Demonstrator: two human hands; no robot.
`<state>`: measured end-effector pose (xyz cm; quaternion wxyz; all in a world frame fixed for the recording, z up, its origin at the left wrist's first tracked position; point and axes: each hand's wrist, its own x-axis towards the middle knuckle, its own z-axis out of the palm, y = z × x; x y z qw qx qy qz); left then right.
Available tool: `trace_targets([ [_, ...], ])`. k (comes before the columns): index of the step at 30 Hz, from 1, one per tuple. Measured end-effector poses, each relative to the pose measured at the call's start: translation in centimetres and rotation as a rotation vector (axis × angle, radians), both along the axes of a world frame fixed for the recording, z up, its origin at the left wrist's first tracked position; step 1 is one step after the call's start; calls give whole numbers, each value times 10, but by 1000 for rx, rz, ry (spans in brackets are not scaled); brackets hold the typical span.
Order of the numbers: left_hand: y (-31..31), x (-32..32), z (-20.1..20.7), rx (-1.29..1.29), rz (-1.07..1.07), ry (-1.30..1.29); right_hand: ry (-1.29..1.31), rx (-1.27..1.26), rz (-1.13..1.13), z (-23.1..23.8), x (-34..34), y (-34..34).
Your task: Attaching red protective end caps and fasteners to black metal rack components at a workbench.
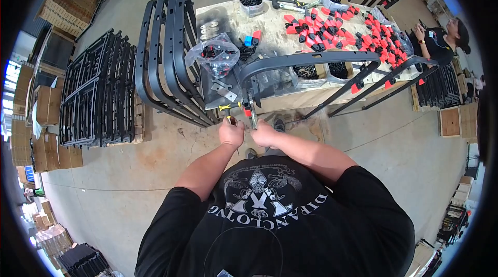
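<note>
My left hand (231,132) is closed round the handle of a hammer (228,107) with a yellow-and-black head, held upright at the table's near edge. Beside it, my right hand (264,133) is closed on a narrow silver metal tool (253,117); its exact kind is too small to tell. That tool meets the lower end of a black curved tube frame (311,58), next to a red-and-black end piece (247,111). The frame lies across the near side of the table. A flat silver metal plate (223,91) is close by on the dark work surface.
Red-and-black plastic pieces (324,31) cover the right of the worktable (207,15), with containers of small black parts (306,73). A plastic bag (220,57) sits left. Black frames (168,54) stand at left, near stacked black racks (98,90). Another person (438,44) is at right.
</note>
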<state>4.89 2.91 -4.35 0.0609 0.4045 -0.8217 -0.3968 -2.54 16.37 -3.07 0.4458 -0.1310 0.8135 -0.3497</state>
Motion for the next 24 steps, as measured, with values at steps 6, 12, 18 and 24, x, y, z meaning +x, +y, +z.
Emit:
trace_targets([
  [6,-13,-8,1,468,114,249,-199,-222,-302,7,-10,7],
  [12,-24,-38,19,722,212,270,-309,-390,-760,-15,-33,46],
  [18,-23,-39,19,554,298,369,-393,-365,-849,7,-31,139],
  [24,-36,-42,4,581,349,172,-394,-363,-996,5,-48,214],
])
